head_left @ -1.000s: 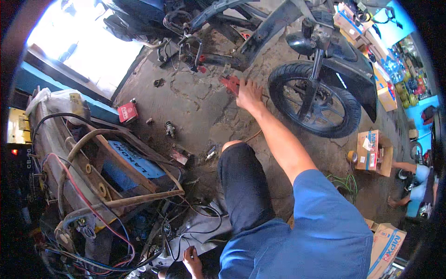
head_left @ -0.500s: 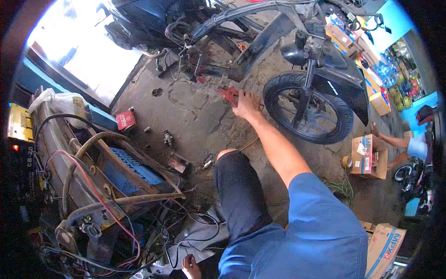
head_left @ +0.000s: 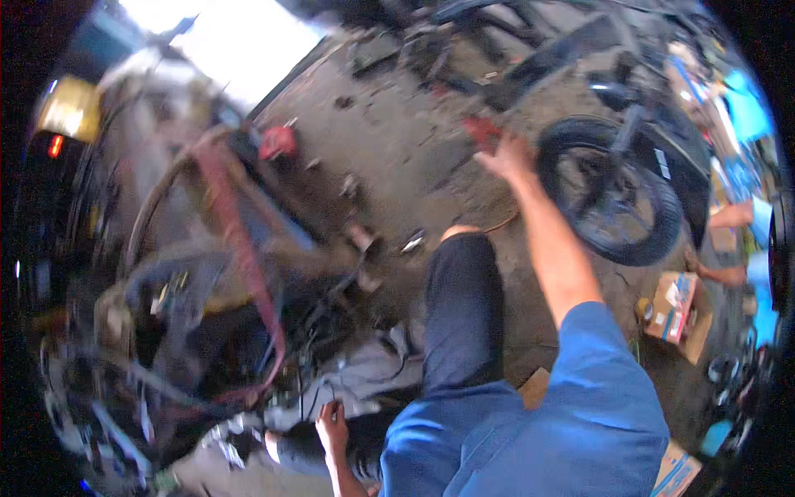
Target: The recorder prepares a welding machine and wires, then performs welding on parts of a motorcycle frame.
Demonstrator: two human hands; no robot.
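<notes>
My right hand [head_left: 509,157] reaches far out over the floor, left of a motorcycle's front wheel [head_left: 611,190]. At its fingers is a red object [head_left: 481,131], too smeared to name. The thumb points left, just below the red object. Blur hides whether the fingers close on it. Low in the picture, my left hand [head_left: 333,424] is held near my dark-clothed leg, its fingers curled. What they hold, if anything, I cannot make out.
A motorcycle frame stretches across the top. Blurred machinery with a red cable [head_left: 240,240] fills the left side. A small red box [head_left: 277,142] and several small parts lie on the floor. A carton [head_left: 675,313] stands at right, with another person's arms [head_left: 729,217] near it.
The view has swung, shifting the scene rightward, and is now blurred. My right hand remains at the red object, its thumb now visible to the left. More of my left forearm shows.
</notes>
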